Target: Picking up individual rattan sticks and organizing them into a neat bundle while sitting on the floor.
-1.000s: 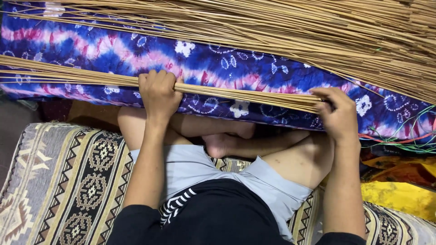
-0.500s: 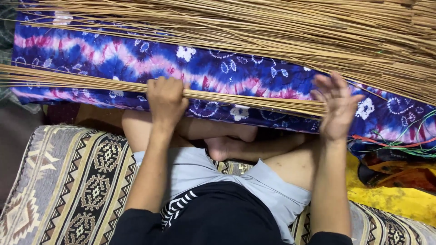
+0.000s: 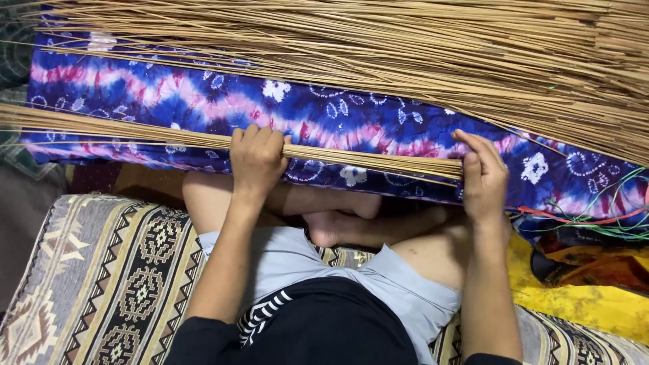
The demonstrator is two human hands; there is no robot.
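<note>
Thin bundle of tan straw stalks (image 3: 169,138): long, lying near-horizontal, slightly sloping down rightward. Left hand (image 3: 255,159) clasps it mid-length; right hand (image 3: 483,177) presses its end. Loose tips extend far past left hand.

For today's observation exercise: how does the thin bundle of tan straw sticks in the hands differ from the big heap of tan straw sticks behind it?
The thin bundle is slim and tight; the big heap is wide and loose. The bundle is gripped by the left hand, with the right hand at its end; the heap is untouched. Both lie on the purple tie-dye cloth.
</note>
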